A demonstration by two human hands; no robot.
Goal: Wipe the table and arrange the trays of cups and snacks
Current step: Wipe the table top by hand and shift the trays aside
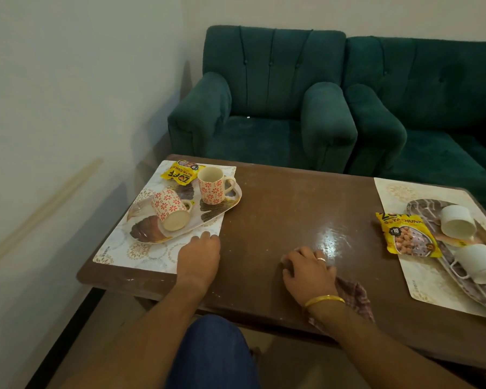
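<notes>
On the brown table (286,209), my left hand (198,256) grips the near right corner of the left placemat (152,256). On that mat a leaf-patterned tray (208,214) carries an upright red-flowered cup (212,185), a second flowered cup (170,209) lying on its side, and a yellow snack packet (180,171). My right hand (310,269) presses a checked cloth (354,293) onto the table near its front edge. At the right, another placemat (432,282) bears a tray (421,204), two tipped white cups (458,221) (480,262) and a yellow snack packet (407,234).
Two dark green armchairs (264,108) (432,108) stand right behind the table. A white wall (68,108) runs along the left. My knee in blue trousers (213,352) is below the table's front edge.
</notes>
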